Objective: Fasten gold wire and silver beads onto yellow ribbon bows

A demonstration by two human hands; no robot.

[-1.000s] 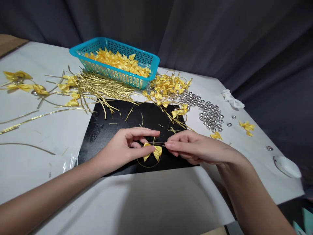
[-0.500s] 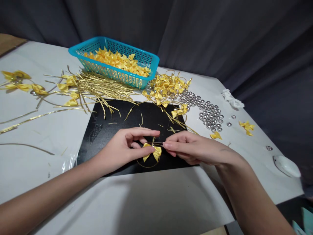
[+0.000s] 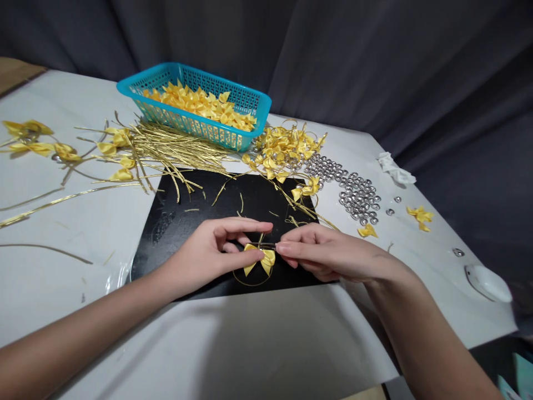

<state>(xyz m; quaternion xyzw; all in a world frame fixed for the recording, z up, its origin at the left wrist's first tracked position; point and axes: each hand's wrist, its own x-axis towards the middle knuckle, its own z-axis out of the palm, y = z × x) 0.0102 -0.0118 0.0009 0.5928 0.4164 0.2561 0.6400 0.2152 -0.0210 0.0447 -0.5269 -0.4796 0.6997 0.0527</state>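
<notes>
A small yellow ribbon bow [image 3: 261, 260] with a thin gold wire loop under it sits just above the black mat [image 3: 175, 222]. My left hand [image 3: 214, 249] pinches the bow's middle between thumb and fingers. My right hand [image 3: 320, 251] meets it from the right, its fingertips pinched on the gold wire end at the bow's knot. Both hands hover low over the mat's near edge.
A teal basket [image 3: 250, 100] of yellow bows stands at the back. Gold wire strips [image 3: 166, 150] lie in front of it, finished bows [image 3: 287, 144] to its right, silver beads [image 3: 353, 191] further right. Loose bows [image 3: 37, 144] lie far left, a white dish [image 3: 489, 282] far right.
My right hand's fingertips have crept slightly left toward the bow's knot. Otherwise nothing has visibly moved.
</notes>
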